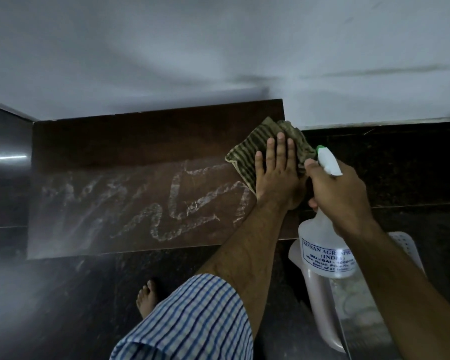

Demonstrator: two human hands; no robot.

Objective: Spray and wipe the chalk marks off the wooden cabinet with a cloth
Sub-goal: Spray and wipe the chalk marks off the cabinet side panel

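Observation:
The dark wooden cabinet (120, 141) top lies below me against a white wall. Wet white chalk marks (166, 203) scrawl across its near half. A striped olive cloth (247, 154) rests on the cabinet's far right corner, and my left hand (276, 172) presses flat on it with fingers spread. My right hand (340, 201), just right of the left, grips the neck of a clear spray bottle (322, 250) with a white trigger head and green nozzle (329, 161) aimed at the cloth.
A white wall (218, 48) rises behind the cabinet. Dark polished stone (400, 165) runs to the right and below. A white plastic object (320, 307) stands under the bottle. My bare foot (147, 297) is on the dark floor, and a glossy dark panel (5, 152) stands at left.

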